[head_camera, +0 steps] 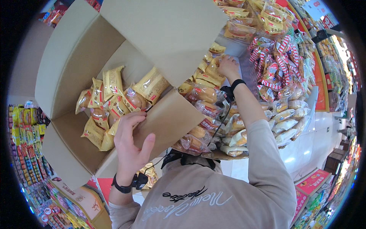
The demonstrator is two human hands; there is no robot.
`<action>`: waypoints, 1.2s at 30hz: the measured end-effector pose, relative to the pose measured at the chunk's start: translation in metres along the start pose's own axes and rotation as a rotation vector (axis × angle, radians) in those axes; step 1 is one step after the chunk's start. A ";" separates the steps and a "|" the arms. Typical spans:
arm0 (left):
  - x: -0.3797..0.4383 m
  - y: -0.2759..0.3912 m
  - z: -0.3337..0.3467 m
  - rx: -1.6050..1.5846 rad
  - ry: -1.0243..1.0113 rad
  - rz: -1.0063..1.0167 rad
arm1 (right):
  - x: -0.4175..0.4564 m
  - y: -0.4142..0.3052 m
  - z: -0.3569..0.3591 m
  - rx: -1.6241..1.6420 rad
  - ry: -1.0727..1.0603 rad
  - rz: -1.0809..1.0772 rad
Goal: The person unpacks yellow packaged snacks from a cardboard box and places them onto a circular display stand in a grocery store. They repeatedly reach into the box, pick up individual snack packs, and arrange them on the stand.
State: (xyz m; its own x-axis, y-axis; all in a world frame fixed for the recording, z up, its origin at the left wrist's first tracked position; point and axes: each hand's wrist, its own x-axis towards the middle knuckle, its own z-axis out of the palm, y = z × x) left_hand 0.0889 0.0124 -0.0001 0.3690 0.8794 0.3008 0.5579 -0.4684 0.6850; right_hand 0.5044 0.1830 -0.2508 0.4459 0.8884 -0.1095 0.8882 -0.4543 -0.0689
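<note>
My left hand (132, 143) rests at the near edge of an open cardboard carton (83, 68), its fingers over the fold of a side flap (168, 117) and its thumb spread away. Inside the carton lie several yellow-wrapped bread packs (113, 83), heaped towards the near side. My right hand (229, 67) reaches forward to the bread display on the right. Its fingers are curled on a yellow-wrapped bread pack (214, 69) among others like it; the fingertips are partly hidden.
Clear-wrapped bread rolls (204, 94) fill the display's near part. Red-and-white striped packs (271, 68) stand beyond a clear divider (247, 61). A raised carton flap (168, 31) covers part of the view between carton and display. Snack shelves (25, 143) line the left.
</note>
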 end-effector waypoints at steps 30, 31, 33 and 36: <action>0.038 -0.027 -0.079 -0.199 -0.370 -0.295 | -0.027 0.046 -0.077 0.290 0.181 -0.172; 0.047 -0.044 -0.086 -0.111 -0.354 -0.306 | -0.033 0.051 -0.084 0.299 0.222 -0.206; 0.069 -0.076 -0.096 0.045 -0.383 -0.442 | -0.055 0.048 -0.107 0.319 0.305 -0.280; 0.097 -0.162 -0.085 0.529 -0.298 -0.492 | -0.121 0.018 -0.159 0.444 0.475 -0.458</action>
State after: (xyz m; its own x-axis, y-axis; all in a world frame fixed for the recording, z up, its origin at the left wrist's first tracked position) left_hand -0.0289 0.1805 -0.0252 0.1296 0.9717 -0.1973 0.9617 -0.0748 0.2636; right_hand 0.4841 0.0785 -0.0811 0.1351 0.8812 0.4529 0.9118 0.0683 -0.4049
